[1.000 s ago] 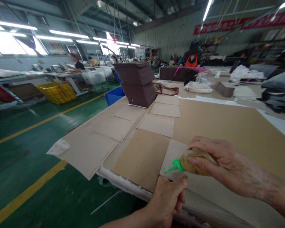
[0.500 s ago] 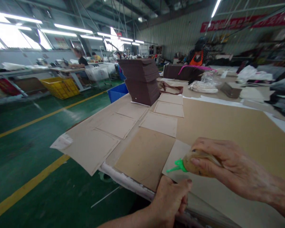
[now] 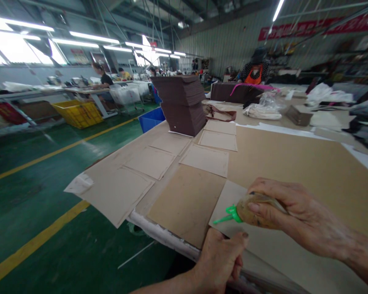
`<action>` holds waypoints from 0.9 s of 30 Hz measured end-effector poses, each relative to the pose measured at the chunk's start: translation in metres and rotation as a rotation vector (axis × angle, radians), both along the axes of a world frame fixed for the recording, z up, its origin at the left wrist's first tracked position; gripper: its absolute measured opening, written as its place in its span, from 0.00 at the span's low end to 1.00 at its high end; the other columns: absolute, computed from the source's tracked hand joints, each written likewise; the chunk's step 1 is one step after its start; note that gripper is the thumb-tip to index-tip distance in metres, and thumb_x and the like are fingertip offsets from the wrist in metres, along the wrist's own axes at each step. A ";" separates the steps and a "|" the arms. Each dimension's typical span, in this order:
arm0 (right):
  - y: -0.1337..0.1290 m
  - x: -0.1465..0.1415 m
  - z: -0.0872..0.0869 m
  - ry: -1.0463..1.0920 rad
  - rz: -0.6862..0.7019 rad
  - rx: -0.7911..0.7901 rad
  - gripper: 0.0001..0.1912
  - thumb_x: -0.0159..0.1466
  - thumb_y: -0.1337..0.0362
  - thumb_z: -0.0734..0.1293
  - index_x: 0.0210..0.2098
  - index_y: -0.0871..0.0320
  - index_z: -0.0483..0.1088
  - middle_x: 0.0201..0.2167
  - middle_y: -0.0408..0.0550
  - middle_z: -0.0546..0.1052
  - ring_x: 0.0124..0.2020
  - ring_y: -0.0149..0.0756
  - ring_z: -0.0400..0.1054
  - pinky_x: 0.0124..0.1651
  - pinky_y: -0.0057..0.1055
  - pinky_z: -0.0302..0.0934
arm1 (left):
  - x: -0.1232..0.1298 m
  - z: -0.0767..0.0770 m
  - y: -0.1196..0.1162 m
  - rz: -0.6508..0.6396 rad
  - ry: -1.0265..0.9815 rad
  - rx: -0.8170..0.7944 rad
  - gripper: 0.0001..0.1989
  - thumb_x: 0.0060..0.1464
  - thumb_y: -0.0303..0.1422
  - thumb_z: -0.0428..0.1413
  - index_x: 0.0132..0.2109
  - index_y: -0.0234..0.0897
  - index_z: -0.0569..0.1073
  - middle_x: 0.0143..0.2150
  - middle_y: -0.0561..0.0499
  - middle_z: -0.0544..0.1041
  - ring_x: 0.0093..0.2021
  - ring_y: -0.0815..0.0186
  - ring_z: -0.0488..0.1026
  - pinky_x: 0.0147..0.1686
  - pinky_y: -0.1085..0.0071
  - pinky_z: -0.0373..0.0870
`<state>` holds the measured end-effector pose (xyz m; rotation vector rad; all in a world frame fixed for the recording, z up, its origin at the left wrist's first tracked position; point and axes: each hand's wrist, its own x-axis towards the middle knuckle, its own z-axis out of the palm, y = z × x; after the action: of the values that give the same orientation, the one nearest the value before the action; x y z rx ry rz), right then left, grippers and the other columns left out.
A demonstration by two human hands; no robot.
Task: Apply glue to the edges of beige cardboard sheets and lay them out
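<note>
My right hand (image 3: 290,212) is wrapped round a squeeze glue bottle (image 3: 257,210), stained yellow-brown. Its green nozzle (image 3: 228,215) points left, just over the corner of a beige sheet (image 3: 263,241). At the near edge of the table, my left hand (image 3: 221,255) is closed on the edge of this sheet, thumb on top and fingers curled below. What the fingers touch underneath is hidden. Further off lie several similar sheets, among them one at the near left (image 3: 116,196) and one in the middle (image 3: 205,160), with darker lines along their borders.
A tall stack of dark brown pieces (image 3: 184,108) stands at the table's far left corner, beside a blue bin (image 3: 153,119). White plastic bags (image 3: 263,110) lie at the back. A co-worker in an orange apron (image 3: 254,75) is beyond; a yellow crate (image 3: 78,114) sits on the floor.
The bottle's green nozzle tip has shifted very slightly left and down over the sheet. Both hands keep their hold and almost the same place.
</note>
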<state>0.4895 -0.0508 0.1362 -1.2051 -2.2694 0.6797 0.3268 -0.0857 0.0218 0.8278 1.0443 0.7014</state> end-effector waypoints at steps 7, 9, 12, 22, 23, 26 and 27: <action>0.028 0.021 -0.014 -0.211 -0.212 0.142 0.16 0.69 0.53 0.57 0.30 0.56 0.64 0.28 0.44 0.68 0.29 0.36 0.64 0.32 0.34 0.54 | -0.003 -0.002 0.001 -0.064 -0.012 0.031 0.23 0.49 0.45 0.52 0.13 0.39 0.59 0.07 0.59 0.53 0.07 0.78 0.46 0.09 0.77 0.40; 0.032 0.024 -0.014 -0.240 -0.253 0.152 0.16 0.68 0.53 0.57 0.30 0.56 0.64 0.28 0.44 0.69 0.30 0.36 0.63 0.32 0.34 0.53 | -0.004 -0.002 0.002 -0.081 -0.008 0.030 0.24 0.48 0.48 0.52 0.13 0.39 0.59 0.07 0.59 0.52 0.07 0.78 0.46 0.08 0.77 0.40; 0.030 0.021 -0.011 -0.188 -0.193 0.102 0.16 0.68 0.53 0.57 0.30 0.56 0.64 0.28 0.43 0.69 0.29 0.35 0.63 0.32 0.32 0.53 | -0.005 -0.004 0.004 -0.112 0.014 0.009 0.25 0.46 0.51 0.52 0.13 0.39 0.60 0.06 0.58 0.53 0.06 0.77 0.47 0.08 0.77 0.41; 0.052 0.025 -0.011 -0.435 -0.285 0.319 0.13 0.68 0.56 0.56 0.32 0.57 0.64 0.33 0.44 0.70 0.33 0.36 0.65 0.35 0.32 0.53 | -0.008 -0.008 0.003 -0.135 0.065 -0.011 0.27 0.45 0.55 0.54 0.15 0.39 0.61 0.07 0.58 0.55 0.08 0.77 0.48 0.10 0.76 0.43; 0.054 0.027 -0.011 -0.443 -0.295 0.329 0.13 0.67 0.56 0.56 0.32 0.57 0.64 0.33 0.44 0.70 0.32 0.36 0.65 0.34 0.31 0.53 | -0.008 -0.008 0.003 -0.135 0.071 -0.016 0.27 0.46 0.55 0.54 0.15 0.39 0.61 0.07 0.58 0.55 0.08 0.76 0.49 0.10 0.76 0.43; 0.054 0.027 -0.010 -0.413 -0.296 0.316 0.13 0.67 0.57 0.56 0.32 0.57 0.65 0.32 0.44 0.70 0.32 0.35 0.65 0.34 0.31 0.53 | -0.007 -0.007 0.004 -0.136 0.092 -0.012 0.28 0.45 0.57 0.54 0.15 0.39 0.61 0.07 0.58 0.55 0.08 0.76 0.49 0.11 0.76 0.44; 0.052 0.026 -0.009 -0.390 -0.288 0.302 0.13 0.66 0.57 0.57 0.32 0.57 0.65 0.32 0.44 0.70 0.32 0.35 0.65 0.33 0.31 0.53 | -0.007 -0.007 0.004 -0.138 0.095 -0.005 0.28 0.45 0.57 0.54 0.15 0.39 0.61 0.07 0.58 0.55 0.08 0.76 0.49 0.11 0.76 0.44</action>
<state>0.5157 0.0010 0.1272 -1.5676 -2.3165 -0.0113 0.3196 -0.0816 0.0150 0.9267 1.0622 0.5467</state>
